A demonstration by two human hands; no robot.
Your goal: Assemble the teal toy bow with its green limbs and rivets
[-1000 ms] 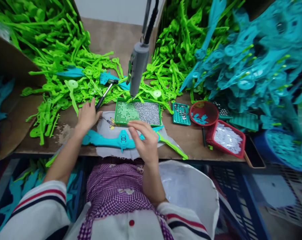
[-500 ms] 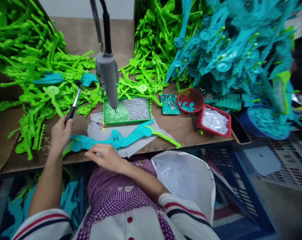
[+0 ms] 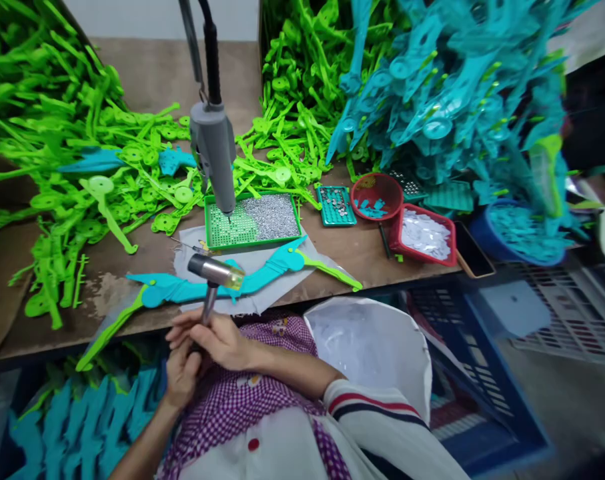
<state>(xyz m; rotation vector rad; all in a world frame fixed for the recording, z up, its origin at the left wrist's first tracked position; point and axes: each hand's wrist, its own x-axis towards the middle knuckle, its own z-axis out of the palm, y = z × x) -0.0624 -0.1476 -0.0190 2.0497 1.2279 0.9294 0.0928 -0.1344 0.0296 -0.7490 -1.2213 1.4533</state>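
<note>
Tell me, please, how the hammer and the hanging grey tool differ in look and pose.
The hammer is head-up, its handle between the left hand and the right hand; the grey tool hangs tip-down from a black cable. The hammer's head has a black end and a yellowish end; the grey tool's body is mostly grey. Both have a roughly cylindrical main part.

Tray (image 3: 255,244) behind the hammer (image 3: 213,270)

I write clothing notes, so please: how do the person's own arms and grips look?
The right sleeve is white with a red band and dark banding, ending near the elbow; the left sleeve is out of view. The left grip and right grip are bare.
</note>
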